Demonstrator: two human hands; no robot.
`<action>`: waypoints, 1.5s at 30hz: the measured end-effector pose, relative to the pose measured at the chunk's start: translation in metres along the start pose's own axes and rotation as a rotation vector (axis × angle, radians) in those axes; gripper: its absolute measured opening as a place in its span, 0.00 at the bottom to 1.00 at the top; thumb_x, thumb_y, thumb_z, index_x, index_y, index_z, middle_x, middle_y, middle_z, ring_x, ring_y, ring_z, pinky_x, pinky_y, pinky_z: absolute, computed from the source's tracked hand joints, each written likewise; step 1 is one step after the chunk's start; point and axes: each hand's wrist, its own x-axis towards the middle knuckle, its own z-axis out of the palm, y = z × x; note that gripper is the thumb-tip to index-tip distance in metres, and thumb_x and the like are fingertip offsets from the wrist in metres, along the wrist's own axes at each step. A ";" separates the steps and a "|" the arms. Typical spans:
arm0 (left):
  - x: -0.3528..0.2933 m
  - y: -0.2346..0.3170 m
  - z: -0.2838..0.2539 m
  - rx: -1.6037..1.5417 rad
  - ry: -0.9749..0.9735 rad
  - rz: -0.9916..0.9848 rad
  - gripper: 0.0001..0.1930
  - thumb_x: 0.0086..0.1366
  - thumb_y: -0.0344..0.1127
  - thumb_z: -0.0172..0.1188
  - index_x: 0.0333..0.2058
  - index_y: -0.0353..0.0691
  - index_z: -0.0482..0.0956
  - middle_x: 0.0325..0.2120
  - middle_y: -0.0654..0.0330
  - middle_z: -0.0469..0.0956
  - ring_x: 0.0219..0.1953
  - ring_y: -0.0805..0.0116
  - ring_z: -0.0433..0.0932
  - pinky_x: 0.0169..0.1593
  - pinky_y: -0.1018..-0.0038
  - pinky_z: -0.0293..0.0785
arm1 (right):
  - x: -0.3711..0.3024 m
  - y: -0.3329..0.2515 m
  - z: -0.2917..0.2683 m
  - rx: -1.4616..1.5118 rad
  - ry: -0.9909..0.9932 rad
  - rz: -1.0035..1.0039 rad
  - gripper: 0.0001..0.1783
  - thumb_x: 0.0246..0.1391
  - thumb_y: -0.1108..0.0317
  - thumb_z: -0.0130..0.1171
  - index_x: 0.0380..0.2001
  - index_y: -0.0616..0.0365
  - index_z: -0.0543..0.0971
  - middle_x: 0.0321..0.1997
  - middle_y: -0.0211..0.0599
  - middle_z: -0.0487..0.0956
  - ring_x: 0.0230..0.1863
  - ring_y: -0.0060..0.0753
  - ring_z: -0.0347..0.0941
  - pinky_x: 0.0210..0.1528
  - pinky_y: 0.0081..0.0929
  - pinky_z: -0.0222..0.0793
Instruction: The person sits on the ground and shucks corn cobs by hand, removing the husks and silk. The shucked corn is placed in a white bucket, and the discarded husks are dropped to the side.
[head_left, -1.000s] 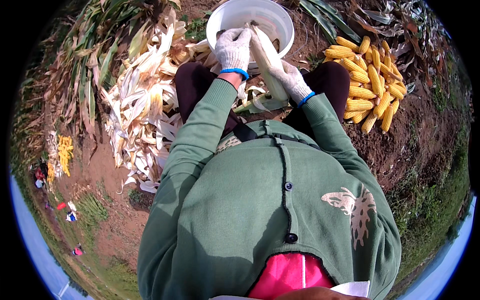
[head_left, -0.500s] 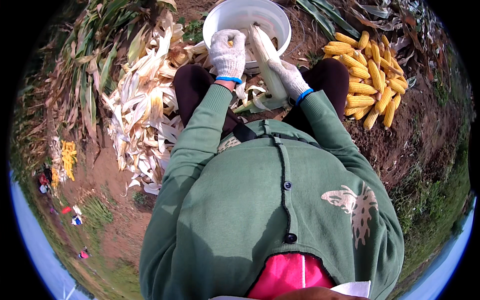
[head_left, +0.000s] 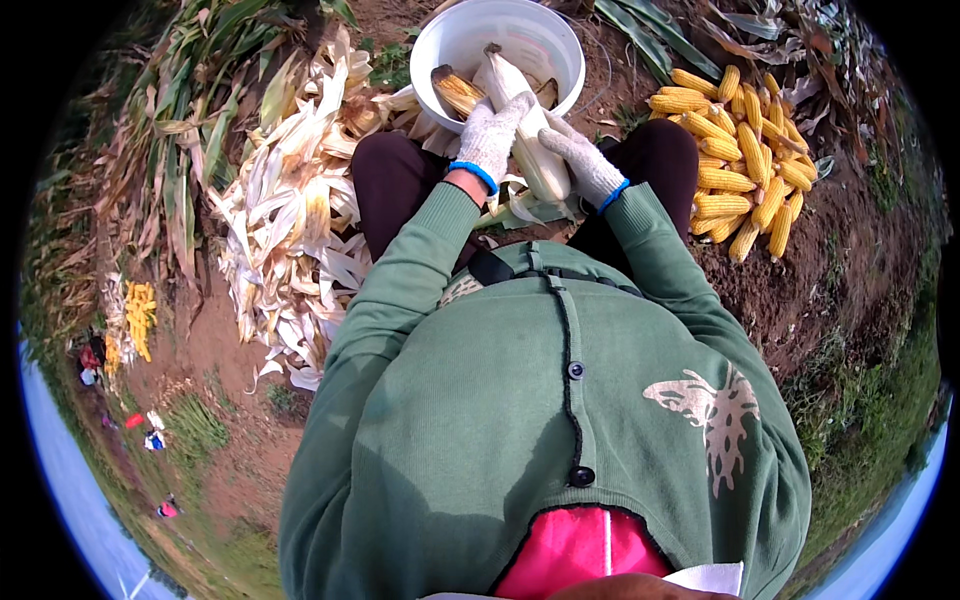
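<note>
Gripping husked cob point(head_left: 530, 130), white bowl point(head_left: 450, 40) ahead, husk pile point(head_left: 290, 230) left

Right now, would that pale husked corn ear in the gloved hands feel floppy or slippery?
Probably stiff: the pale husked corn ear stays straight between the left hand and right hand. Its rounded shape might roll. The smooth-looking husk may slip, though knit gloves likely help.

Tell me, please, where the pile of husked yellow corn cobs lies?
In the head view, the pile of yellow cobs lies on the soil at upper right, beside the person's right knee.
</note>
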 end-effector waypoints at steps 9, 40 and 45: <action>-0.004 0.019 -0.007 0.159 0.026 -0.035 0.29 0.66 0.53 0.55 0.57 0.38 0.69 0.49 0.56 0.73 0.49 0.66 0.72 0.50 0.69 0.72 | -0.009 -0.008 0.002 0.112 0.041 0.314 0.34 0.54 0.53 0.62 0.60 0.60 0.66 0.44 0.39 0.78 0.39 0.25 0.76 0.39 0.26 0.74; 0.032 0.021 -0.018 0.078 0.121 0.043 0.19 0.62 0.37 0.63 0.49 0.36 0.73 0.42 0.59 0.77 0.44 0.68 0.76 0.44 0.72 0.74 | -0.002 -0.004 0.006 -0.936 0.414 -0.097 0.37 0.50 0.45 0.62 0.57 0.59 0.71 0.46 0.47 0.81 0.47 0.36 0.79 0.50 0.30 0.72; 0.022 0.018 -0.012 0.045 -0.007 0.053 0.16 0.62 0.35 0.62 0.47 0.35 0.77 0.39 0.60 0.79 0.39 0.71 0.77 0.42 0.74 0.74 | 0.001 0.002 0.002 -0.825 0.462 -0.093 0.37 0.51 0.44 0.61 0.56 0.60 0.71 0.45 0.47 0.80 0.46 0.35 0.78 0.49 0.29 0.72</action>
